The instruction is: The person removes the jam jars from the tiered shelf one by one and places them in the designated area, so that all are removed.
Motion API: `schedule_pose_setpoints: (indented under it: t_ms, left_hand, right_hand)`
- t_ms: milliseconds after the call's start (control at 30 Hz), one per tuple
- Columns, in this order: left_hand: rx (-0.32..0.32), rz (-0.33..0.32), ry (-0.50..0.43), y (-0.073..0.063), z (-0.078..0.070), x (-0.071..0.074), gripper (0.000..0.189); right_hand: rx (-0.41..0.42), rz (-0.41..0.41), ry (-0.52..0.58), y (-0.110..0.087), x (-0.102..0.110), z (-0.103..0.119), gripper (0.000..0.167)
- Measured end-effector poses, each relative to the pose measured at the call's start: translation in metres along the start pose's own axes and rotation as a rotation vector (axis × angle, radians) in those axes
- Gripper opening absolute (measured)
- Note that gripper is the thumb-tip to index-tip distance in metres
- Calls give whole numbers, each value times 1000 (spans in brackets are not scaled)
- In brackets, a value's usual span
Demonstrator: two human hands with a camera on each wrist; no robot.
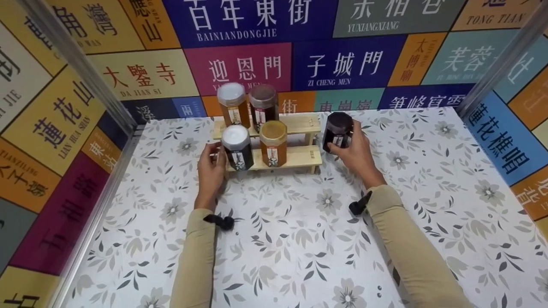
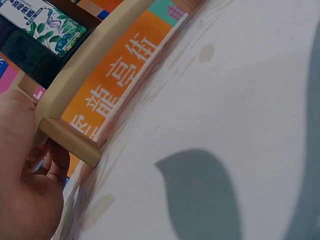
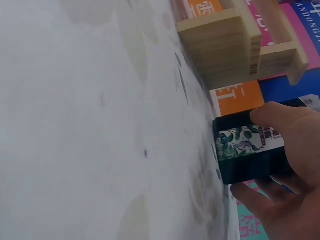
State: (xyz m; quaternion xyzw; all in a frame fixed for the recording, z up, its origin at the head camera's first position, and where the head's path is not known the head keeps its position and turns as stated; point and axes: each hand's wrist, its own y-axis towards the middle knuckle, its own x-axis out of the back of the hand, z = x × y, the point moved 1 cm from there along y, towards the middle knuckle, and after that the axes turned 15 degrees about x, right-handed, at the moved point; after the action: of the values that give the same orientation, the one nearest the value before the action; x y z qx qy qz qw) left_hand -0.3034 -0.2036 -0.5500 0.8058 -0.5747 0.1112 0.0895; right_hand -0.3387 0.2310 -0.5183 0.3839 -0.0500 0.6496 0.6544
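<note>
My right hand (image 1: 359, 156) grips a dark hexagonal jar (image 1: 332, 135) with a dark lid, just right of a two-tier wooden rack (image 1: 297, 156). In the right wrist view, thumb and fingers lie on opposite sides of the jar (image 3: 242, 172), its base at or very near the tabletop. My left hand (image 1: 210, 173) holds the left end of the rack's front tier, its thumb high and its fingers curled by the leg (image 2: 70, 141). Beside it, on the front tier, stand a white-lidded dark jar (image 1: 237, 149) and an amber jar (image 1: 274, 147).
On the back tier stand a white-lidded amber jar (image 1: 233, 105) and a dark reddish jar (image 1: 263, 107). A leaf-and-flower patterned cloth (image 1: 291, 239) covers the table. Colourful panels with lettering (image 1: 239, 64) rise behind and at both sides.
</note>
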Motion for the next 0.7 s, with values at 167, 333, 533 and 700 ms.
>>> schedule_pose_setpoints:
  t_ms: [167, 333, 533, 700]
  left_hand:
    - [1, -3, 8, 0, 2, -2, 28]
    - [-10, 1, 5, -1, 2, -3, 28]
    - [-24, 0, 1, 0, 2, -1, 27]
    - [-19, 6, -6, 1, 3, 0, 27]
  right_hand:
    - [-16, 16, 13, 9, -5, -5, 92]
    - [-4, 16, 37, 15, -6, -7, 91]
    - [54, -2, 58, 17, -10, -8, 89]
    - [31, 23, 57, 15, -6, -4, 103]
